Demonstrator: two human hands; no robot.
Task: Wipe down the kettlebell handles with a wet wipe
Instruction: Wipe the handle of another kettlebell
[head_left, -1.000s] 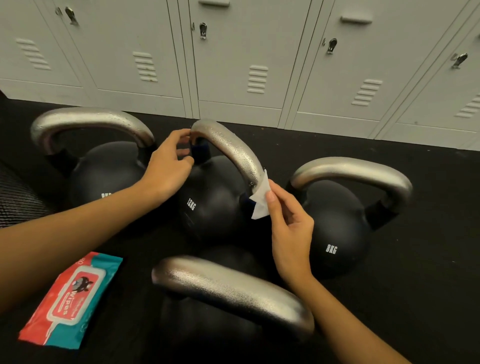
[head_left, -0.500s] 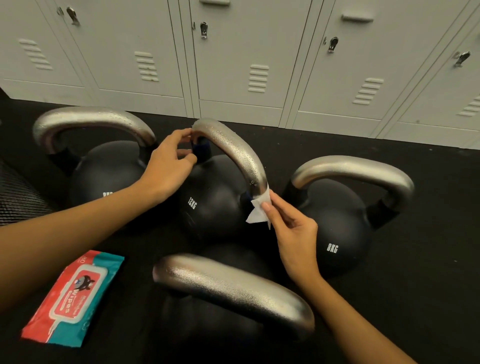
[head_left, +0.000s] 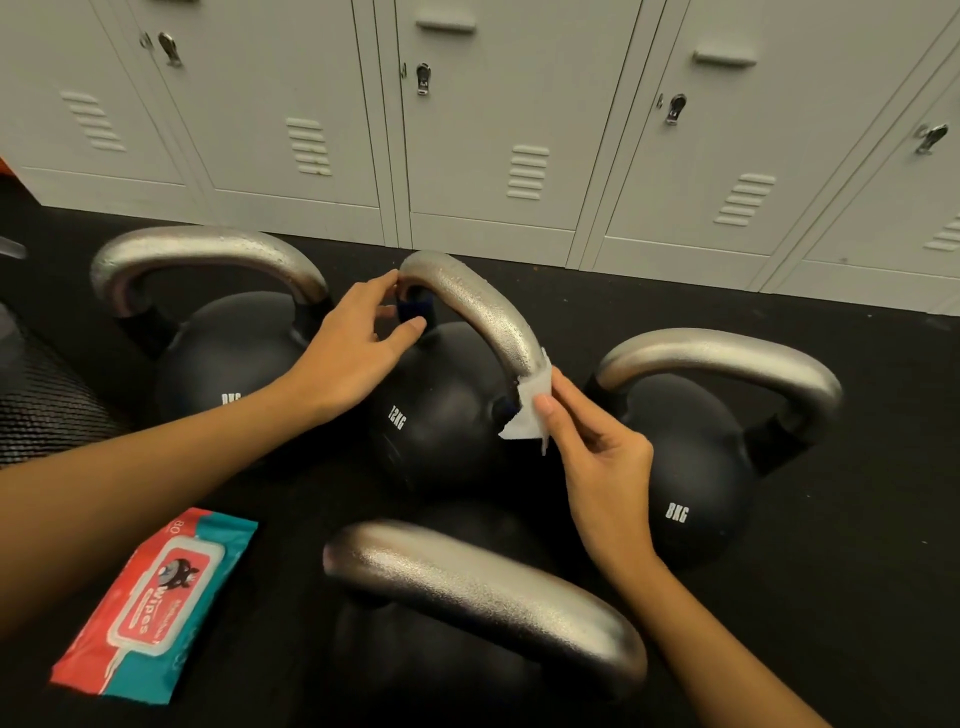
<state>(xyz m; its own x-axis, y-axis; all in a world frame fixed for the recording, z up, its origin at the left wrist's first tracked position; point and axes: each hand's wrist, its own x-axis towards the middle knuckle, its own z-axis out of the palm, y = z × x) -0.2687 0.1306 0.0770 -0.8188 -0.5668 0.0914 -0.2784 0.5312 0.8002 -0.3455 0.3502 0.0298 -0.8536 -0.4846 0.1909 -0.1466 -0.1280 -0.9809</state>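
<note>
Black floor (head_left: 857, 597), kettlebells (head_left: 447, 431) crowded together

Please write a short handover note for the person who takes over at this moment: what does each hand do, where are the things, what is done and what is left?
Left hand: steadies the 12 kg kettlebell, fingers and thumb around the far end of its handle.
Right hand: pinches the wet wipe against the near end of that handle.
Other things: two 8 kg kettlebells, one left, one right; a fourth kettlebell nearest the camera; the wipes pack on the floor at the left.
Done: the pictures do not show which handles are already wiped.
Left: finish the 12 kg handle, then wipe whichever of the other three still need it.
</note>
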